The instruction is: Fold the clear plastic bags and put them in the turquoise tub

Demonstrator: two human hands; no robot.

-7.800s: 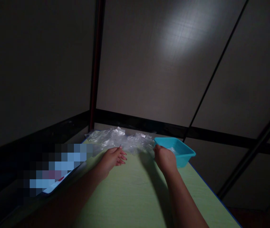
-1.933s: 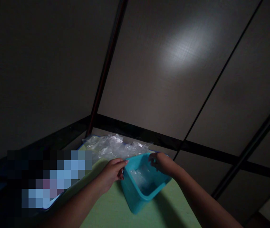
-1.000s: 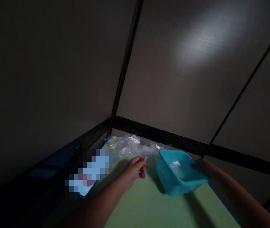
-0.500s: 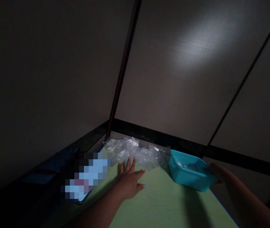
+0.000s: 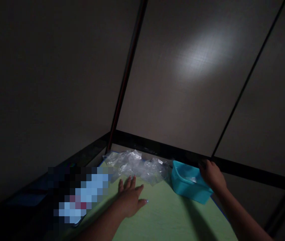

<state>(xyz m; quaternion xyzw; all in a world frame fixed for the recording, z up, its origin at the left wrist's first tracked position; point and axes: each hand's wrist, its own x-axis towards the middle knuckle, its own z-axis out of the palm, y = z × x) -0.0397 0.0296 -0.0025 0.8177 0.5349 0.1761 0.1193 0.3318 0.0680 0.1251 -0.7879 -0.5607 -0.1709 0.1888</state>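
Note:
My left hand (image 5: 129,198) lies flat on the green table (image 5: 167,217), fingers spread, just in front of a heap of crumpled clear plastic bags (image 5: 137,165). My right hand (image 5: 213,175) grips the far right rim of a teal plastic tub (image 5: 187,185) that stands at the table's right edge. Something pale and clear lies inside the tub; I cannot make it out in the dim light.
A blurred-out flat object (image 5: 82,194) lies at the table's left edge. Dark walls with black framing bars (image 5: 124,80) close in behind the table. The room is very dim, with a patch of light on the wall.
My right hand has carried the tub from the table's middle to the right edge and set it down. My left hand let go of the tub and now lies flat on the table.

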